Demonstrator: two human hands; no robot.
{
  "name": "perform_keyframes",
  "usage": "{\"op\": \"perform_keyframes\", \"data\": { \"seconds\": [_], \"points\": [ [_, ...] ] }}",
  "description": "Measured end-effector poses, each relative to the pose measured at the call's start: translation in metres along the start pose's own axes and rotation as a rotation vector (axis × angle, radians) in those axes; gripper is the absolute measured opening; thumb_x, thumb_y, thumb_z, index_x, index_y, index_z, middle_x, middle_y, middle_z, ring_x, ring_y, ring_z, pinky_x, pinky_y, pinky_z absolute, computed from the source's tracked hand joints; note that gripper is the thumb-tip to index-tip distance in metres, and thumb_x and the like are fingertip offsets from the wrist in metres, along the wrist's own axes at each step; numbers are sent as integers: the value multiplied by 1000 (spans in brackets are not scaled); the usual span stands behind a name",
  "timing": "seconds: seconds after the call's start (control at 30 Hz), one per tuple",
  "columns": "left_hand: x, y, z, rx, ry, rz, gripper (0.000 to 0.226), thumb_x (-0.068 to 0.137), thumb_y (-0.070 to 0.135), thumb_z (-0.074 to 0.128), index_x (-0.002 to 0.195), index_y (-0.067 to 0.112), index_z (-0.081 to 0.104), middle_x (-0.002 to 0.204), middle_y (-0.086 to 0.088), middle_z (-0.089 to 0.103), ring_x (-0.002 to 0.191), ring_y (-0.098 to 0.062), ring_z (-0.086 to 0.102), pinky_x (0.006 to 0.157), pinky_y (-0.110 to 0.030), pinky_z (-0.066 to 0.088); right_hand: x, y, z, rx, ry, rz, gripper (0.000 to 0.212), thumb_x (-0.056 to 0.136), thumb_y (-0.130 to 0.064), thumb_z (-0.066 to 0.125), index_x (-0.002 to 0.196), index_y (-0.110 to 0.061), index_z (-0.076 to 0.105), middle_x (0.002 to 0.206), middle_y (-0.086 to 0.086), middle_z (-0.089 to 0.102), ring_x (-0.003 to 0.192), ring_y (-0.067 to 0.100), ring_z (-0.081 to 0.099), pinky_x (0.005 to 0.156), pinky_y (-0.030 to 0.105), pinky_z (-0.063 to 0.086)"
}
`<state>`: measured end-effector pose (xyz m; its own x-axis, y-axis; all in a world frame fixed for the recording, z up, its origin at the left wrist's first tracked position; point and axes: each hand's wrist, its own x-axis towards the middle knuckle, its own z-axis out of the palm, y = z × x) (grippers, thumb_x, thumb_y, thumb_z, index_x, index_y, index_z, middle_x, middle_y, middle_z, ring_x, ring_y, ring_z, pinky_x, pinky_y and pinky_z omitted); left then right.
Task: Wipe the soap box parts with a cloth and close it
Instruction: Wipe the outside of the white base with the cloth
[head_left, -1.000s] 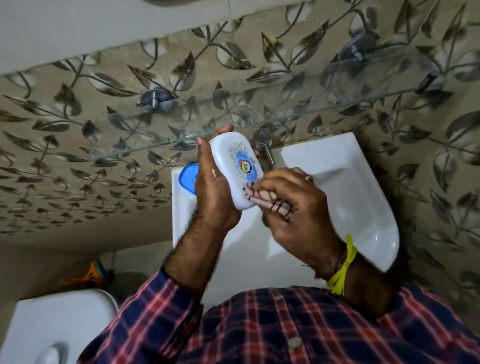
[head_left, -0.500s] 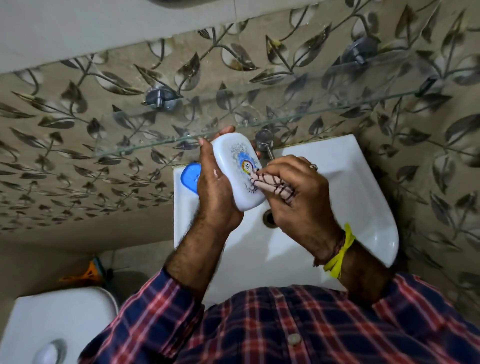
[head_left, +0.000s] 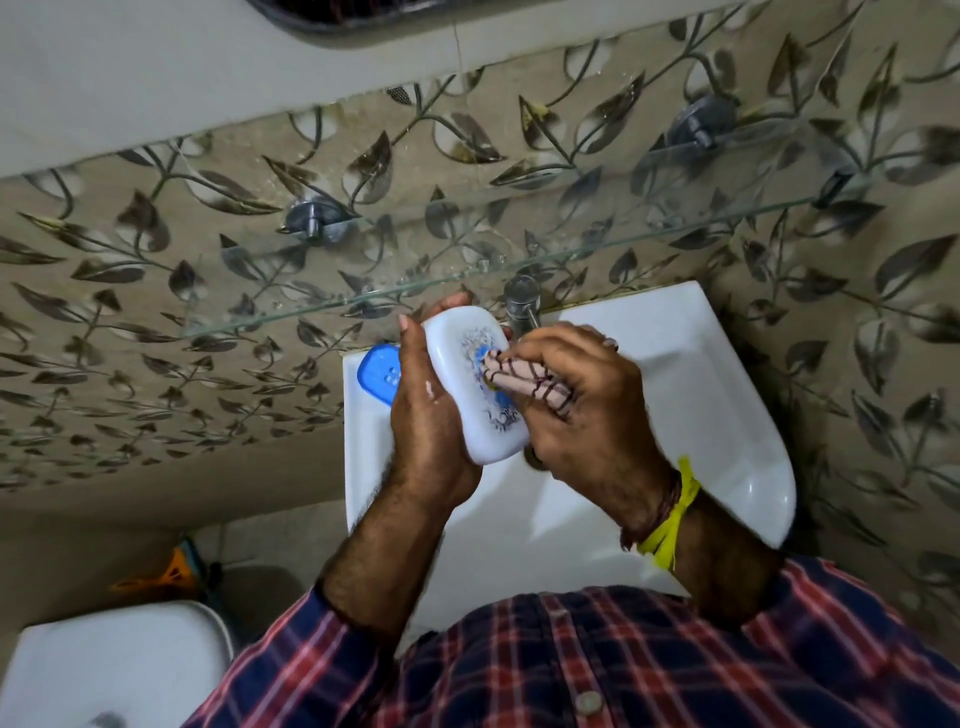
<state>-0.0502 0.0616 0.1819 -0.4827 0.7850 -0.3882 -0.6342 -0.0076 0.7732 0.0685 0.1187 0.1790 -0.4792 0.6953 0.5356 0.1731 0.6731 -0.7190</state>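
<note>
A blue soap box part lies on the washbasin's far left corner. Just right of it, the left hand grips the white soap box lid, thumb and fingers curled round its edges, above the basin. The right hand bunches a striped cloth in curled fingers, pressing it on the lid's printed face. A tap stands behind.

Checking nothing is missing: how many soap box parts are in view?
2: the white lid, held in the left hand, and the blue tray on the sink behind it. Others may be hidden.
</note>
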Motion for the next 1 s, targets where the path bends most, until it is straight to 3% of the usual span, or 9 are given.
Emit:
{"op": "perform_keyframes", "data": {
  "seconds": [0.07, 0.2, 0.33, 0.43, 0.53, 0.6, 0.7, 0.83, 1.0],
  "points": [
    [-1, 1, 0, -10, 3, -1, 70, 101, 65, 26, 149, 19, 48, 146, -25, 54, 136, -43, 50, 117, -54, 37, 4, 0, 0, 1, -12, -20, 25, 71, 7, 76, 94, -3, 75, 97, 8, 71, 90, 29, 65, 83, 40, 53],
    [-1, 4, 1, -11, 0, 27, 65, 102, 63, 25, 141, 19, 53, 126, -22, 60, 118, -38, 57, 106, -49, 45, -2, 0, 1, -29, -54, -55, 29, 70, 6, 75, 97, -5, 75, 100, 6, 71, 93, 26, 65, 85, 37, 53],
    [-4, -4, 1, -30, -20, -58, 72, 103, 63, 23, 153, 14, 43, 147, -23, 54, 138, -40, 49, 110, -47, 45, 9, 0, 3, -16, 16, -9, 28, 70, 5, 67, 94, -5, 75, 96, 6, 70, 90, 28, 64, 82, 41, 53],
    [-6, -1, -1, -56, -10, -57, 74, 102, 64, 25, 152, 12, 45, 148, -23, 54, 139, -38, 50, 111, -45, 44, 7, -3, 4, -29, -23, -54, 28, 69, 7, 70, 94, -5, 74, 96, 6, 70, 89, 26, 63, 82, 40, 53],
    [-8, -6, -4, -31, -7, -46, 73, 102, 64, 23, 126, 16, 72, 125, -16, 72, 113, -28, 71, 88, -37, 61, 10, 2, 3, -34, -2, 46, 26, 72, 4, 70, 95, -5, 75, 97, 6, 70, 91, 31, 64, 82, 44, 54],
    [-7, -7, -6, -9, -13, -33, 68, 102, 62, 25, 130, 18, 68, 118, -14, 74, 102, -26, 74, 80, -35, 63, 9, 2, 3, -32, -31, 8, 26, 72, 5, 72, 96, -4, 74, 98, 7, 70, 92, 31, 64, 84, 42, 53],
    [-7, -1, -4, 4, 0, 32, 67, 93, 62, 39, 139, 17, 56, 119, -19, 68, 107, -33, 67, 89, -41, 58, -3, 2, 4, -49, -83, -66, 24, 72, 2, 73, 95, -5, 73, 98, 7, 71, 91, 28, 64, 84, 37, 52],
    [-12, -9, -3, 45, -2, -20, 66, 91, 62, 37, 127, 16, 69, 119, -16, 74, 109, -30, 71, 87, -39, 62, 7, 6, 2, -50, 3, 35, 22, 74, 3, 72, 94, -6, 75, 95, 6, 70, 89, 29, 64, 81, 43, 53],
    [-15, -6, -4, 68, -15, 6, 70, 100, 57, 31, 145, 6, 48, 141, -25, 59, 131, -35, 57, 111, -49, 46, 10, 2, 7, -19, -36, -66, 35, 69, 7, 67, 101, -6, 74, 100, 7, 69, 91, 31, 63, 84, 42, 52]
  ]
}}
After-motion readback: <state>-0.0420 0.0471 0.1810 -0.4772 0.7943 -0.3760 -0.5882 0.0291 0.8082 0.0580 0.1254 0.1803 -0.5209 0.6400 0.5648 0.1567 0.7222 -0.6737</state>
